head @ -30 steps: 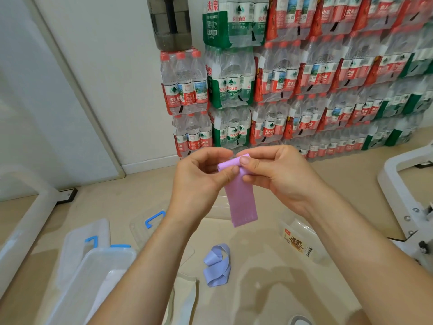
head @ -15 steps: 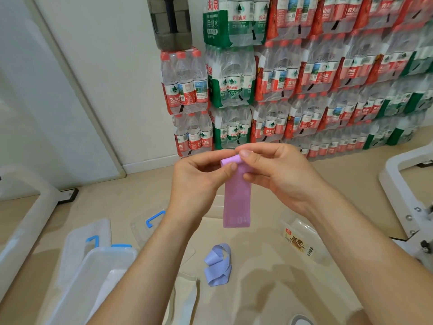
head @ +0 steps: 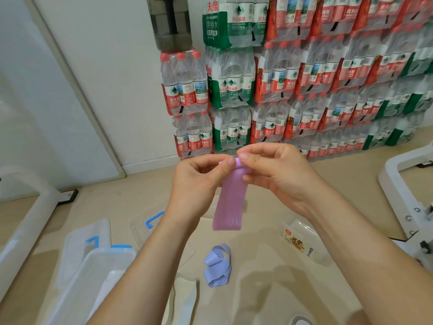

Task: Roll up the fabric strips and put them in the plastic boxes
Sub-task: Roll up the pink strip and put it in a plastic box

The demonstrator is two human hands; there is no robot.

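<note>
Both hands are raised above the floor, the left hand (head: pixel 199 181) and the right hand (head: pixel 276 174) each pinching the rolled top end of a pink fabric strip (head: pixel 230 202) between thumb and fingertips, its loose tail hanging straight down. Below it on the beige floor (head: pixel 269 289) lies a crumpled lavender fabric strip (head: pixel 218 266), between a clear plastic box (head: pixel 93 277) with blue clips toward the left edge and a labelled clear box (head: pixel 302 240) on the right.

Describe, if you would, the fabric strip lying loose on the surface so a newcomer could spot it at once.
Start at the wall of stacked water-bottle packs and come down the beige surface, past the left hand and right hand. Below them lies the bluish-lilac strip. Unlike the pink strip that both hands pinch, it lies untouched, in loose loops.
</note>
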